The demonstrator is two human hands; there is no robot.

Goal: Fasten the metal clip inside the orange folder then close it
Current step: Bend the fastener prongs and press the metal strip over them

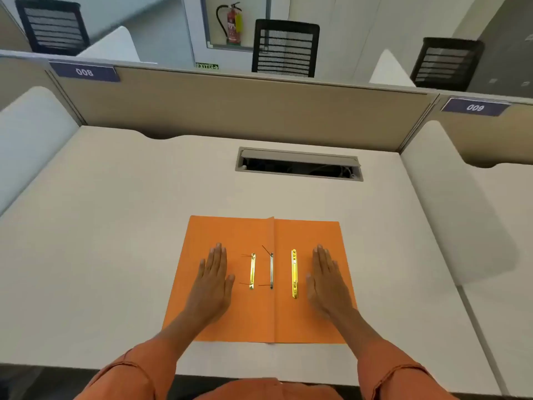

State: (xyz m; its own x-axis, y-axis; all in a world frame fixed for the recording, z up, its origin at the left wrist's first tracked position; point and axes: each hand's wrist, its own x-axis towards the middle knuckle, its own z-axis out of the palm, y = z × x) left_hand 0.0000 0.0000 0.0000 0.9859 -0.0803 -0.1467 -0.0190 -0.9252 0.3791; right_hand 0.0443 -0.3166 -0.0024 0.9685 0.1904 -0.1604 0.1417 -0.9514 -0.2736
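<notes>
I see the orange folder (230,319) lying open and flat near the front edge of the pale desk (101,226), its crease running straight away from me. Three slim metal clip pieces lie parallel to that crease: a gold strip (252,271), a silver strip (271,271) on the fold, and a longer gold bar (294,274). My left hand (213,280) and right hand (327,280) rest flat with fingers extended, holding nothing.

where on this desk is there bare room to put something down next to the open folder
Wide bare desk lies left of the orange folder, and more to its right up to the side divider. A free band also runs between the folder's far edge and the cable hatch. The folder's middle is crowded: three metal strips between the left hand and right hand.
</notes>
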